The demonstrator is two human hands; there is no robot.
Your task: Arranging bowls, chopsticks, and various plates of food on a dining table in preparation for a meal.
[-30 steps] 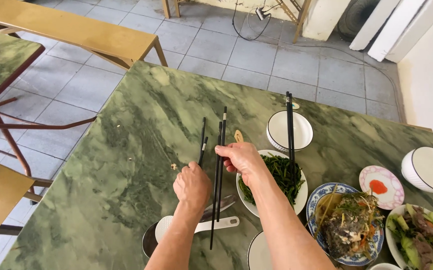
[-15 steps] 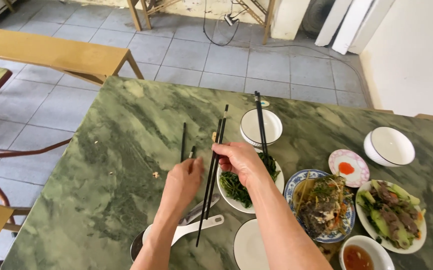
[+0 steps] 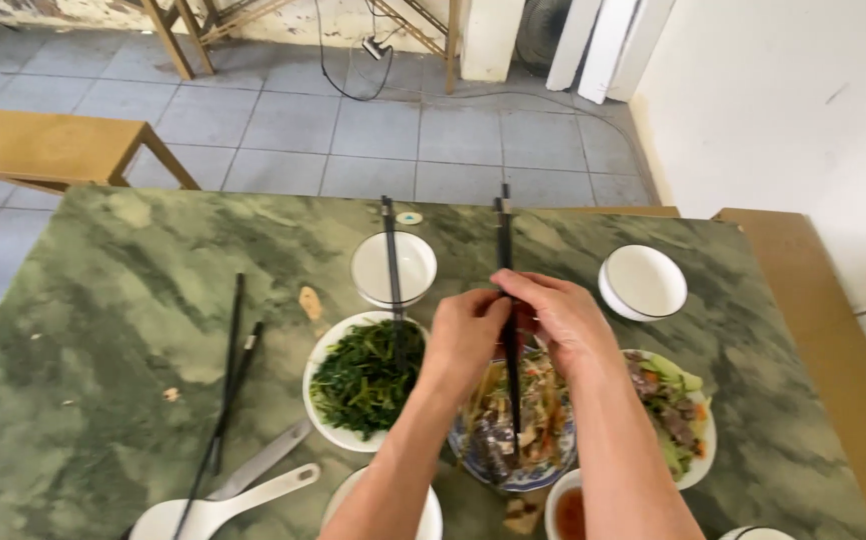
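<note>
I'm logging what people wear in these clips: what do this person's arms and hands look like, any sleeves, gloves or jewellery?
Both forearms are bare right down to the bottom edge of the picture, so no sleeves show. The left hand and the right hand wear no gloves. No watch, bracelet or ring can be seen on them.

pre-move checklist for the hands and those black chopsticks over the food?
1. Both hands on the chopsticks: left hand and right hand meet on the black chopsticks: ok.
2. Chopsticks paired and aligned: cannot tell, lower part is partly hidden.
3. Empty white bowl apart from the hands: ok.
4. Patterned plate directly under the tips: ok.
5. Greens plate untouched: ok.
</note>
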